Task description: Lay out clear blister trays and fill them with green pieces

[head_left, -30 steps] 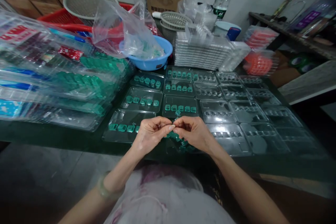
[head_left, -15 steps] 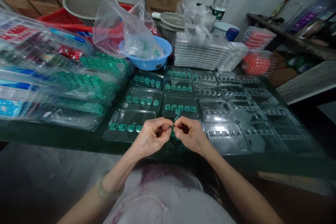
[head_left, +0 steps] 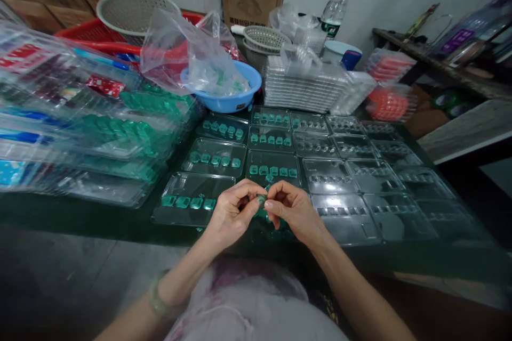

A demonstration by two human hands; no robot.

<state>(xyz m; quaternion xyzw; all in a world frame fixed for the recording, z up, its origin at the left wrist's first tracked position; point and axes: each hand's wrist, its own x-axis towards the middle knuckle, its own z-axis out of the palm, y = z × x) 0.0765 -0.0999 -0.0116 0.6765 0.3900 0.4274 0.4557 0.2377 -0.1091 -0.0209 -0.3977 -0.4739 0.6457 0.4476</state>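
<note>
Near the table's front edge, my left hand [head_left: 236, 212] pinches a small green translucent plastic piece [head_left: 261, 199] between thumb and fingertips. Closed at the piece's other side is my right hand [head_left: 294, 213], its thumb and index fingertips touching it. Fingers partly cover the piece, so its exact shape is hidden. Loose green pieces [head_left: 269, 177] lie just beyond and below the hands. Left of them, a transparent tray [head_left: 184, 217] holds a row of green pieces. Another transparent tray [head_left: 256, 156] with a green row sits directly behind the hands.
More transparent trays [head_left: 344, 226] cover the right side. Stacked plastic packs [head_left: 132, 192] crowd the left. At the back stand a blue basin [head_left: 224, 104] with a plastic bag, a stack of transparent trays [head_left: 296, 85], colanders [head_left: 138, 2] and a bottle [head_left: 334, 13].
The view has tilted up slightly, so the scene sits lower. My fingertips have shifted on the green piece, showing more of it, and my right hand's lower fingers have loosened.
</note>
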